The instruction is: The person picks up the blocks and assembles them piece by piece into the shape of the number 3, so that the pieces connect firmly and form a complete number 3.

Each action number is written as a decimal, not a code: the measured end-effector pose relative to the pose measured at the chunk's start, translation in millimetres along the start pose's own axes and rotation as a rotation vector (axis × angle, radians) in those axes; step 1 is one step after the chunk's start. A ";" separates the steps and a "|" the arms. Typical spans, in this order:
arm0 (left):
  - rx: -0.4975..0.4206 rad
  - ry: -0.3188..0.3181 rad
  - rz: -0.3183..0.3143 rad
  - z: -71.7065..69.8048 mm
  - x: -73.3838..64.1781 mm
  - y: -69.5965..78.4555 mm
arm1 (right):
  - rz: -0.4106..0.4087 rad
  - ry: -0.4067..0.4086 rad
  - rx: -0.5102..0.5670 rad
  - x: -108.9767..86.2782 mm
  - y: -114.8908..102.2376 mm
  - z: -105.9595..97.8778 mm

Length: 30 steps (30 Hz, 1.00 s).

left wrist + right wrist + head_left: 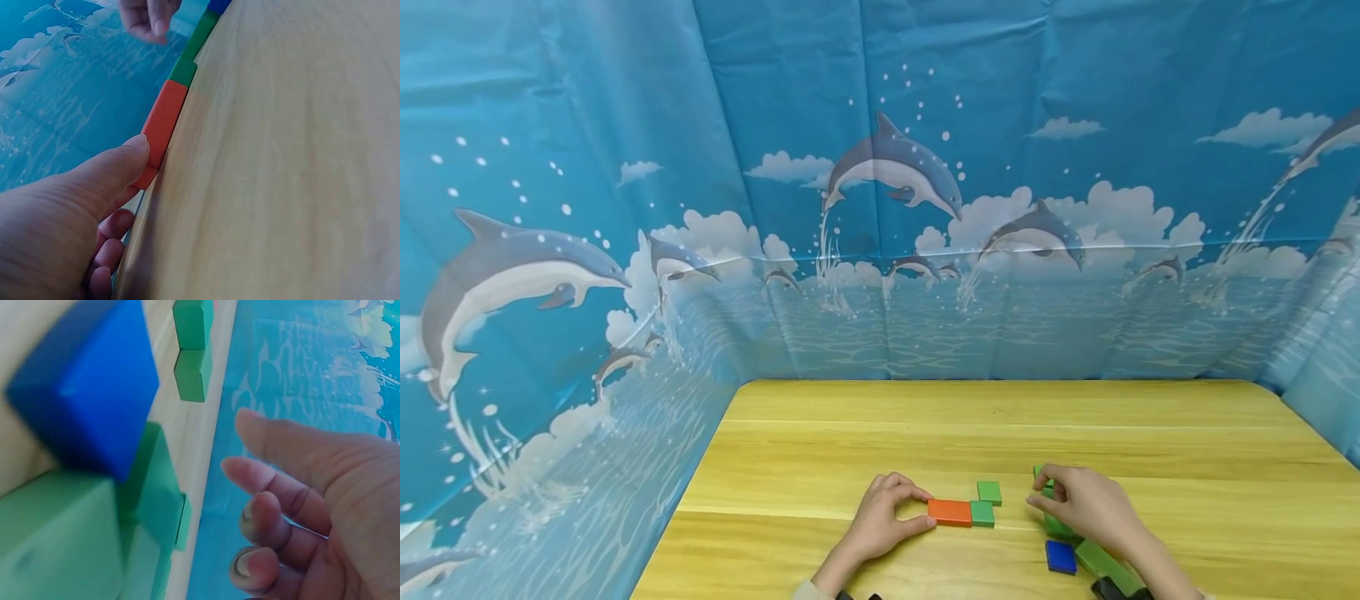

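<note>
My left hand pinches the left end of an orange-red rectangular block between thumb and forefinger, flat on the table. A small green block lies against the right end of that block. Just behind it sits another small green block, offset slightly to the right. My right hand hovers over a group of green blocks, partly hiding them. Its fingers are loosely bent with nothing between them, as the right wrist view confirms.
A blue block lies in front of the green group, beside a longer green block near the right wrist. The wooden table meets a blue dolphin-print curtain at its back and sides.
</note>
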<state>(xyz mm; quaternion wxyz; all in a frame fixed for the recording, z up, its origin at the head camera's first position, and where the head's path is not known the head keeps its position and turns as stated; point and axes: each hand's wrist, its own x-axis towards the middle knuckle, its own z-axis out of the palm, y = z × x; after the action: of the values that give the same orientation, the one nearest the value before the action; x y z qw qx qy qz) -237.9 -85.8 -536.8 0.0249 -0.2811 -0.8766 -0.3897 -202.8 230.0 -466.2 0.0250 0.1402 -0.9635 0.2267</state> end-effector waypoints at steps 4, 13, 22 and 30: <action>0.003 0.000 0.000 -0.5 0.6 0.4 | -0.021 -0.045 0.011 -17.2 4.3 -5.4; 0.002 -0.001 -0.006 -1.3 0.4 2.5 | 0.044 -0.206 0.035 -42.7 11.1 -7.9; -0.002 0.001 -0.006 0.2 -0.7 3.7 | 0.035 -0.262 0.072 -52.7 18.6 -1.4; -0.003 -0.003 -0.015 -1.3 -0.2 3.9 | 0.088 -0.248 0.062 -54.8 10.3 3.4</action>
<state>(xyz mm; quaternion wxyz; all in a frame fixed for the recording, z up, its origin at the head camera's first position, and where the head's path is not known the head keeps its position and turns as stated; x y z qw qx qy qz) -236.0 -84.7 -533.3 0.0203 -0.2754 -0.8781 -0.3908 -153.1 251.5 -479.8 -0.1084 0.1255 -0.9570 0.2380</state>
